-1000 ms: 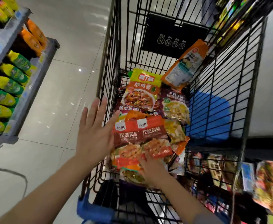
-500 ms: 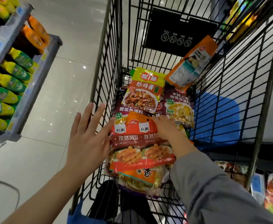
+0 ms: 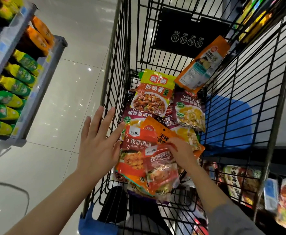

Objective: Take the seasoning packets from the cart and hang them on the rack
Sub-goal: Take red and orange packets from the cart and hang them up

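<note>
A black wire cart [image 3: 120, 68] holds a pile of seasoning packets. My right hand [image 3: 181, 152] is inside the cart and pinches the top of a red and orange seasoning packet [image 3: 160, 170], which is lifted and tilted off the pile. A second matching red packet [image 3: 138, 150] lies beside it. My left hand [image 3: 98, 143] hovers with spread, straight fingers outside the cart's left wall and holds nothing. Farther back lie a green and orange packet [image 3: 153, 95], purple packets [image 3: 188, 109] and an orange packet [image 3: 205, 63] that leans on the right wall.
A shelf [image 3: 37, 68] with green, yellow and orange bottles stands at the left. More packets [image 3: 237, 182] hang or lie outside the cart at the lower right. A blue object [image 3: 228, 122] shows through the right wall. White tiled floor [image 3: 57, 116] lies between shelf and cart.
My right hand has pulled back from the far end of the red packets and lifted one by its top edge, uncovering an orange packet beneath. My left hand has barely moved.
</note>
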Tool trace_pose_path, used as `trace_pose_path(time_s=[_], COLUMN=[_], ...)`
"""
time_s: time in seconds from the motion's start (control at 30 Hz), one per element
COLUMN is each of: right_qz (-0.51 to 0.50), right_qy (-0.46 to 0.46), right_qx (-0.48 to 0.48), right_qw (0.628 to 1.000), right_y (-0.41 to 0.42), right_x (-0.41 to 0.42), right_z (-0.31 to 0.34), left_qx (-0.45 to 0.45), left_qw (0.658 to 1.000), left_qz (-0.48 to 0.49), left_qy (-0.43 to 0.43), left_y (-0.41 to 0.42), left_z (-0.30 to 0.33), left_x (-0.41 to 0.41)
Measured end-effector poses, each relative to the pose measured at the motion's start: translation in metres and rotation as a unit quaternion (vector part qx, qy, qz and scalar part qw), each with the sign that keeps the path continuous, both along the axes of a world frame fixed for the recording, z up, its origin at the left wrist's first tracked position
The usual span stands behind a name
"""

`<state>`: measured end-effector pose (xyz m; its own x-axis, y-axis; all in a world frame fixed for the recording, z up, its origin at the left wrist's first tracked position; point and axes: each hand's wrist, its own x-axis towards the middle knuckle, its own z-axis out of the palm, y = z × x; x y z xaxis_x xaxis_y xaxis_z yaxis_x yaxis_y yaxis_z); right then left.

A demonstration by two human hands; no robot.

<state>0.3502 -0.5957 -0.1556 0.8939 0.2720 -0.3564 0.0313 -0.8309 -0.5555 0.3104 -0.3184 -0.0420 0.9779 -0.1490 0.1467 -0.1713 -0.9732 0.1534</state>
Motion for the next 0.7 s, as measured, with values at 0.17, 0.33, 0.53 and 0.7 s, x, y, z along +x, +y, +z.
trace_pose_path(time_s=[0.17, 0.33, 0.53, 0.7], right_qz=[0.044, 0.1, 0.023, 0.038], right_qy=[0.041, 0.012, -0.053, -0.16], right_qx=[-0.01, -0.144, -0.178, -0.276], right_qw=[0.998, 0.985, 0.982, 0.947], right_y=[0.042, 0.058, 0.027, 0.011], right_x=[0.022, 0.041, 0.134, 0.263], right_z=[-0.001, -0.013, 0.007, 0.016], left_qx=[0.004, 0.028, 0.034, 0.047], left_qw=[1.0, 0.999, 0.999, 0.998], left_qz=[-0.007, -0.009, 0.013, 0.015], left_qy=[0.006, 0.014, 0.017, 0.038], left_y=[-0.001, -0.001, -0.002, -0.004], left_z=[0.002, 0.003, 0.006, 0.007], left_x=[0.0, 0.0, 0.002, 0.002])
